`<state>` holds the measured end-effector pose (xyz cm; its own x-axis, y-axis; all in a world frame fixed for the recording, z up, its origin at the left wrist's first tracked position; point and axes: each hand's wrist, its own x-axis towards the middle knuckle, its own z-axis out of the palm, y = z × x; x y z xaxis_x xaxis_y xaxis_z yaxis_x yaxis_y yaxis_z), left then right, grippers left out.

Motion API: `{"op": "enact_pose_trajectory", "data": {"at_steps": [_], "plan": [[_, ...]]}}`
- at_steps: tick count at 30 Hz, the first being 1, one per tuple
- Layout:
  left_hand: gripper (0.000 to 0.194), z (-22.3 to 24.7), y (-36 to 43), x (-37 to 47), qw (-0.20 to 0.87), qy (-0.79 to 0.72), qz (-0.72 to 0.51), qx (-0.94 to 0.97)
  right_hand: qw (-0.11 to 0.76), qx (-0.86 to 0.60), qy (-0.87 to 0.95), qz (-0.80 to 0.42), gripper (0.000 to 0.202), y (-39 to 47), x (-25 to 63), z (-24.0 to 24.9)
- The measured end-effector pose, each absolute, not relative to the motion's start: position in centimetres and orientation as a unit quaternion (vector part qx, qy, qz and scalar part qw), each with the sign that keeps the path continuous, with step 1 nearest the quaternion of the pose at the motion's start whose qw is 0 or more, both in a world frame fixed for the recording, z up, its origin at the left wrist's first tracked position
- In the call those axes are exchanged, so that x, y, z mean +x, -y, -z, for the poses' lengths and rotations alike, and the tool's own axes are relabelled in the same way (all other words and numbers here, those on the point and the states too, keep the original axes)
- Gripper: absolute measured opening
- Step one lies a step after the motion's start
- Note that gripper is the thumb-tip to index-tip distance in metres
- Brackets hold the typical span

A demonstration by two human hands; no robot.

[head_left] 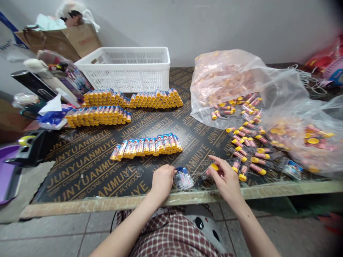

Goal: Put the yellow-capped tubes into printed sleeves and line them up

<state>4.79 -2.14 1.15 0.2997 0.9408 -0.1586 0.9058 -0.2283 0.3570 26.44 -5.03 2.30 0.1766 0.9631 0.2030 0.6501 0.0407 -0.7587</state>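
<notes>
My left hand (163,179) is closed at the left edge of a small pile of clear and blue wrappers (183,177); its fingertips pinch something I cannot make out. My right hand (225,178) has its thumb and fingers around a clear tube with a yellow cap (214,166). Beyond my hands stands a row of blue-labelled tubes with yellow ends (146,145). Loose yellow-capped tubes with pink contents (248,142) lie to the right of my right hand, some spilling from a large clear plastic bag (227,71).
Stacks of labelled tubes (99,116) stand before a white basket (128,75) at the back left. Bottles (34,84), a black holder (34,150) and a purple tray (6,171) are at the left. A second bag (318,142) spreads along the right; the table's front edge (107,204) is taped.
</notes>
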Motion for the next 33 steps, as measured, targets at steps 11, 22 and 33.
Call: {"op": "enact_pose_trajectory", "data": {"at_steps": [11, 22, 33], "plan": [[0.013, -0.8, 2.5, 4.6, 0.21, -0.579, -0.088, 0.783, 0.422, -0.636, 0.6, -0.242, 0.023, 5.8, 25.7, -2.6], [0.006, -0.5, 2.3, 4.5, 0.178, -0.57, -0.134, 0.791, 0.416, -0.632, 0.604, -0.249, 0.022, 6.0, 25.6, -2.1], [0.013, -0.2, 1.6, 4.6, 0.278, -0.593, -0.163, 0.738, 0.434, -0.623, 0.604, -0.243, 0.019, 6.3, 25.4, -2.2]]}}
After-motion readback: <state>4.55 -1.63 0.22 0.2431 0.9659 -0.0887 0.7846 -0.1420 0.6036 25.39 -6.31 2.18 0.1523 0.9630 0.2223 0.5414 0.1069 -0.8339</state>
